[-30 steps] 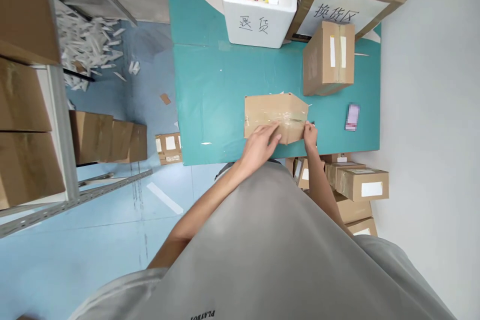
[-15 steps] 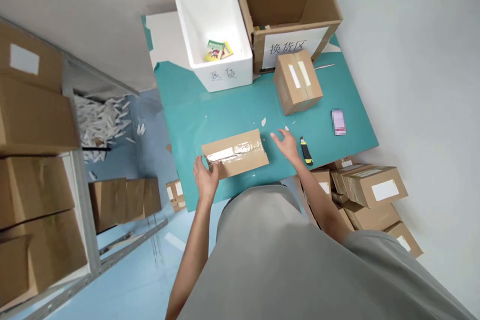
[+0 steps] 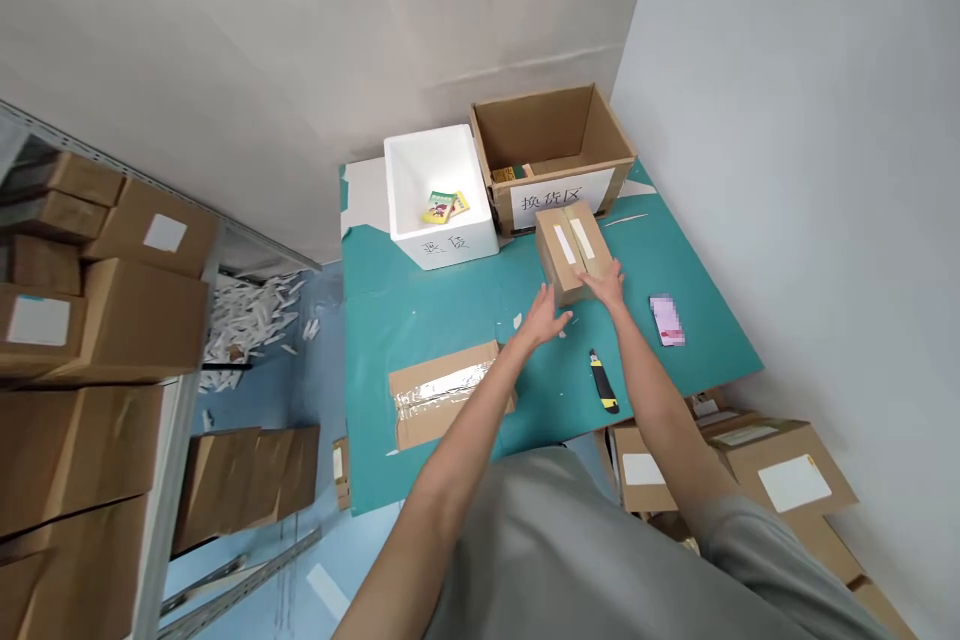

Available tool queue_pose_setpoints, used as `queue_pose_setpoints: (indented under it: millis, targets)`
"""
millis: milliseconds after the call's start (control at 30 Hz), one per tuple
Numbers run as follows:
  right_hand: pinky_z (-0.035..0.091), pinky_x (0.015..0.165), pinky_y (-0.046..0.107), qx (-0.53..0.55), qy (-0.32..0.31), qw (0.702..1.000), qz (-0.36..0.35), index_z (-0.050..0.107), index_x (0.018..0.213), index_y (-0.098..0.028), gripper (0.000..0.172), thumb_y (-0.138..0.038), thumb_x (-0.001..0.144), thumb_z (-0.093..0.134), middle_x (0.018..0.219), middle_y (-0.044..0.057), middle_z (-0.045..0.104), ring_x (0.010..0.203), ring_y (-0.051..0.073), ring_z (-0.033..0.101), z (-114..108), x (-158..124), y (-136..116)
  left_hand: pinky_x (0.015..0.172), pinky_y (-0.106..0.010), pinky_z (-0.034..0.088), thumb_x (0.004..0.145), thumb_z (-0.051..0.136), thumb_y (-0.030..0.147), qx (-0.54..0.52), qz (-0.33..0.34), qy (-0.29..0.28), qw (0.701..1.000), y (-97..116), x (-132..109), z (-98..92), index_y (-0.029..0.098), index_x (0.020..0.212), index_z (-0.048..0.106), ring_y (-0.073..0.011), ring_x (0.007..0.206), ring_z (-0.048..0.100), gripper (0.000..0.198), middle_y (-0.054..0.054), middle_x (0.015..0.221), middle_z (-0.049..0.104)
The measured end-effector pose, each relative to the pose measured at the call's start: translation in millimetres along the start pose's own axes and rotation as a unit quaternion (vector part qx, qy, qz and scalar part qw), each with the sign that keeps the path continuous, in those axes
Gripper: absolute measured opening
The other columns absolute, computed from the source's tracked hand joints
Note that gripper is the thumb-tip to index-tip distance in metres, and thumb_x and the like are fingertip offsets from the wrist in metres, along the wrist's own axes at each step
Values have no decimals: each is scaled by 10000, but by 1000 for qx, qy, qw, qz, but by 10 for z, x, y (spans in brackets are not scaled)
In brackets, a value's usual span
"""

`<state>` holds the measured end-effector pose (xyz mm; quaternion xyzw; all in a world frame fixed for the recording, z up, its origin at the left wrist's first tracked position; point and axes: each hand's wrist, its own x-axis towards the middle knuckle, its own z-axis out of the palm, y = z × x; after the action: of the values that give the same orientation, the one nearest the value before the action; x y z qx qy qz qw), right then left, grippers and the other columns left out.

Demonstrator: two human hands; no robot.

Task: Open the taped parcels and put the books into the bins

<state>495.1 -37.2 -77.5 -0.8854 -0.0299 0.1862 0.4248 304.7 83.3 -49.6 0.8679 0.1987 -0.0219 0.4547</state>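
A taped cardboard box (image 3: 564,270) with two white strips on top stands on the green table, against the front of a larger carton. My right hand (image 3: 606,286) lies at its near right corner, thumb over the top edge, fingers spread. Close to the box's near left side is my left hand (image 3: 544,322), open with thumb and fingers apart; whether it touches the cardboard I cannot tell. Under my left forearm lies a long flat cardboard box (image 3: 420,410) sealed with shiny clear tape, its right part partly hidden. A black and yellow utility knife (image 3: 602,382) rests near my right forearm.
A white foam bin (image 3: 442,252) holding small colourful packets and a large open carton (image 3: 556,198) with a handwritten sign stand at the back. A phone (image 3: 667,320) lies on the right of the table (image 3: 450,310). Shelved boxes (image 3: 150,315) are left; stacked boxes (image 3: 787,465) right.
My left hand has left the long flat box and moved right to the upright box. My right hand has moved forward onto that box. The view has tilted up.
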Motion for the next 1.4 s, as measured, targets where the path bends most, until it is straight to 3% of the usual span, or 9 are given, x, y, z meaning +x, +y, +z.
queue_pose_setpoints:
  millis: [133, 333, 467, 633, 833, 967, 1100, 1233, 1400]
  targets:
    - [498, 1244, 524, -2, 0, 1000, -7, 373, 1655, -170, 1184, -603, 710, 940, 1567, 258, 602, 1569, 430, 476, 45, -128, 53, 1456, -513, 208, 950, 743, 439, -27, -26, -40, 999, 48, 133, 200, -39, 1769, 280, -400, 1780, 196, 1055, -358, 1847, 234]
    - [549, 1154, 507, -4, -2, 1000, -23, 380, 1649, -162, 1149, -598, 742, 933, 1505, 286, 584, 1432, 450, 613, 438, -702, 94, 1451, -560, 223, 966, 740, 438, -63, -71, 28, 995, -269, -224, 343, 14, 1793, 264, -414, 1795, 108, 1043, -335, 1868, 221]
    - [524, 1188, 550, -14, 17, 1000, 6, 309, 1707, -155, 1166, -641, 813, 878, 1573, 326, 509, 1420, 481, 632, 790, -1018, -67, 1427, -612, 260, 961, 751, 413, -42, -98, 63, 992, -396, -306, 139, 32, 1780, 292, -447, 1789, 124, 1012, -346, 1862, 230]
    - [544, 1164, 582, -23, -7, 1000, 21, 256, 1762, -141, 1222, -709, 842, 826, 1626, 352, 476, 1436, 486, 637, 978, -903, -381, 1443, -603, 217, 987, 750, 393, -12, -104, 84, 991, -317, -349, -214, 45, 1674, 492, -457, 1784, 172, 812, -334, 1860, 262]
    - [460, 1293, 475, 33, -82, 992, -87, 274, 1776, -79, 1117, -805, 984, 584, 1715, 300, 510, 1598, 354, 533, 642, -766, 201, 1452, -658, 94, 1108, 591, 547, 61, -31, 245, 967, -631, -1336, -674, 224, 1664, 581, -377, 1804, 152, 643, -159, 1889, 324]
    - [367, 1343, 597, -141, 35, 988, -51, 479, 1627, -19, 1107, -685, 822, 844, 1620, 390, 537, 1579, 482, 494, 219, -1156, 1121, 1450, -640, 71, 1021, 610, 805, 54, -120, 336, 933, -1195, -2271, -977, 177, 1751, 468, -406, 1809, 86, 973, -220, 1904, 243]
    - [409, 1287, 656, -184, 37, 982, 10, 636, 1378, -86, 810, -580, 782, 875, 1431, 359, 655, 1438, 498, 579, -19, -1629, 1679, 1447, -638, 62, 950, 600, 927, 39, -155, 328, 931, -1628, -2852, -1034, 154, 1822, 332, -438, 1806, -10, 1195, -235, 1930, 86]
    - [575, 1105, 565, -165, -11, 986, -22, 661, 1110, -184, 467, -578, 869, 729, 1065, 169, 769, 1117, 367, 712, 51, -1827, 1636, 1424, -707, 74, 857, 688, 981, 3, -130, 279, 951, -1800, -3012, -934, 192, 1836, 303, -494, 1791, -57, 1315, -223, 1936, -17]
    - [628, 936, 389, -116, -86, 984, -105, 648, 1078, -215, 310, -490, 937, 623, 967, 53, 765, 930, 241, 735, 289, -1935, 1045, 1422, -714, 117, 834, 738, 969, -44, -89, 250, 963, -1892, -3064, -893, 227, 1783, 439, -507, 1790, -23, 1241, -199, 1943, 27]
